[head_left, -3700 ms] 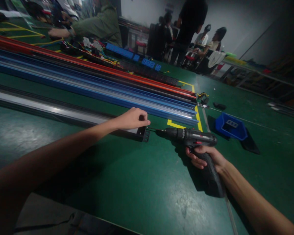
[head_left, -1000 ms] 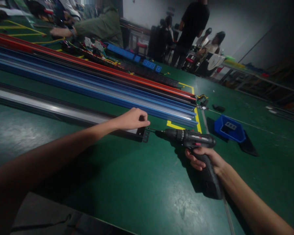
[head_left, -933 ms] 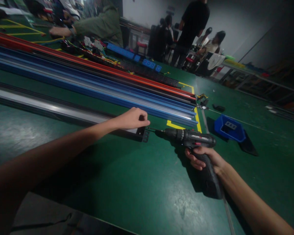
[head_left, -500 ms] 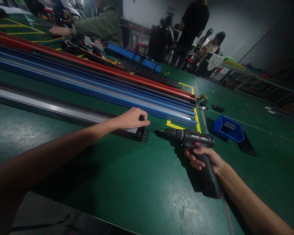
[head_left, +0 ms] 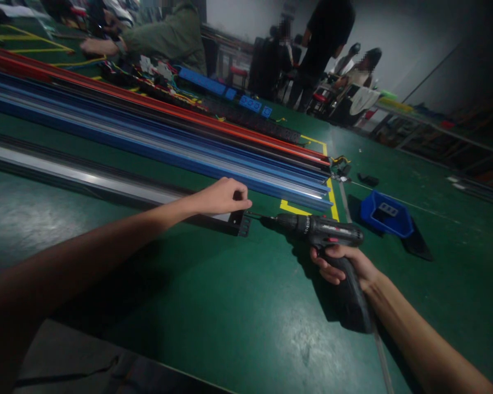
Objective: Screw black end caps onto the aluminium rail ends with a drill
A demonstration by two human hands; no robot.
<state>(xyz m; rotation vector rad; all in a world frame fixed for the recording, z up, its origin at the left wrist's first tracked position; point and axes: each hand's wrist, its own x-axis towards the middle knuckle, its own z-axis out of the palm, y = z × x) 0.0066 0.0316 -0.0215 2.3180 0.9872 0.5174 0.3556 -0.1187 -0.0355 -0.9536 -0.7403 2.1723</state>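
Note:
My right hand (head_left: pixel 339 265) is wrapped round the grip of a black cordless drill (head_left: pixel 332 232), which lies level with its long bit (head_left: pixel 254 217) pointing left. The bit's tip is at the end piece (head_left: pixel 244 225) of a long dark metal channel (head_left: pixel 148 191) with a pale inner strip. Over that same end, my left hand (head_left: pixel 225 197) is curled with thumb and forefinger brought together near the tip. Whatever those fingers pinch, if anything, is too small or hidden to make out.
Beyond the channel lie long blue profiles (head_left: pixel 230 169) and a red-orange profile (head_left: pixel 213 120). Wired blue socket parts (head_left: pixel 203 81) sit farther back. On the right is a blue bin (head_left: pixel 386 213) beside a dark flat piece. A co-worker's sleeve (head_left: pixel 164 41) reaches in at the back; other people are behind.
Both hands, the drill and the channel hold almost the same positions. The view has shifted very slightly.

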